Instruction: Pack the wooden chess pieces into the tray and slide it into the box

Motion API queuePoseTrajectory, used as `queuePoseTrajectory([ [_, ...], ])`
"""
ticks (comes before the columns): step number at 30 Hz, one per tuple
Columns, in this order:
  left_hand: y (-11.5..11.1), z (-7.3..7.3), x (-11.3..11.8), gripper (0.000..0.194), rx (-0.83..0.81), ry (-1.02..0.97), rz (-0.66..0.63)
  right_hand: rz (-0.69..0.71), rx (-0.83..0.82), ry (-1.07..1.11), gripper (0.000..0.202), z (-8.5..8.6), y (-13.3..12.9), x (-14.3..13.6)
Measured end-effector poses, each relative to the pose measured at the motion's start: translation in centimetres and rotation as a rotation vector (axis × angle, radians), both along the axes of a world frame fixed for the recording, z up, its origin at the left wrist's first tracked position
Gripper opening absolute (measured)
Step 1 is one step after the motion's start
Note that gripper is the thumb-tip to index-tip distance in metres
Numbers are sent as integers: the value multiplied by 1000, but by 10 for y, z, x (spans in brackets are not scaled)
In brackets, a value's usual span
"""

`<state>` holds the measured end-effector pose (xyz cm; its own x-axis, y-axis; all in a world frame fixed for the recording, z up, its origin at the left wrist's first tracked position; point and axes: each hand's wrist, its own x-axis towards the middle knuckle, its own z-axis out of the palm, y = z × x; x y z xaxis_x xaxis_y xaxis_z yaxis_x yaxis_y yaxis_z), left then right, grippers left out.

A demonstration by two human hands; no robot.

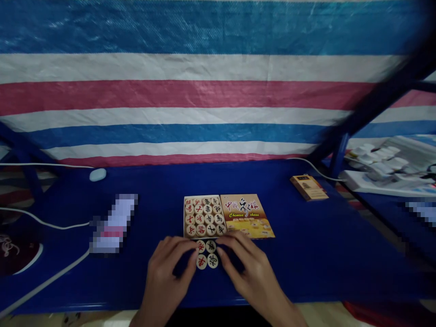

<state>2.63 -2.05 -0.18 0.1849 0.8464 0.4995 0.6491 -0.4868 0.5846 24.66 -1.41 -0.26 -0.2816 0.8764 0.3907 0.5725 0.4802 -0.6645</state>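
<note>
Four round chess pieces lie in two columns on the blue table [306, 254], red-marked ones [201, 261] at left and black-marked ones [213, 260] at right. My left hand [172, 263] touches the upper red piece [201, 246] with thumb and forefinger apart at its left side. On the other side, my right hand [243, 259] has its fingertips at the upper black piece [211, 246], thumb and forefinger also apart. Just beyond sits an open box [185, 218] filled with rows of red and black pieces. Its printed lid [248, 215] lies against the box's right side.
A pixelated phone-like object [114, 225] and a pale blue case [97, 175] are at left, with white cables. At the back right are a small yellow-brown box [309, 187] and a power strip [368, 181]. A dark red shoe [20, 254] shows far left.
</note>
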Motion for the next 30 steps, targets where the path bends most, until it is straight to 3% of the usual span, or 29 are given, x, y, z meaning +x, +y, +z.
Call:
queuePoseTrajectory([
  [4, -20, -16, 5, 21, -49, 114, -45, 55, -96, -114, 34, -8, -22, -2],
  [8, -22, -19, 5, 22, 1, 137, -30, 97, -66, -165, 43, -14, -25, -1],
  [12, -23, -20, 1, 20, 27, 147, 14, 79, -35, -157, 40, -18, -26, 2],
  [18, -26, -19, -2, 18, -60, 182, -94, 162, -38, -148, 41, -15, -27, 0],
  [22, -27, -22, -3, 18, -95, 167, -109, 136, -46, -119, 38, -16, -28, 0],
  [26, -29, -26, -6, 27, -103, 150, -7, 124, -113, -97, 34, -18, -28, 1],
  [30, -30, -26, -7, 24, -108, 152, 30, 135, -177, -79, 25, -17, -27, 1],
])
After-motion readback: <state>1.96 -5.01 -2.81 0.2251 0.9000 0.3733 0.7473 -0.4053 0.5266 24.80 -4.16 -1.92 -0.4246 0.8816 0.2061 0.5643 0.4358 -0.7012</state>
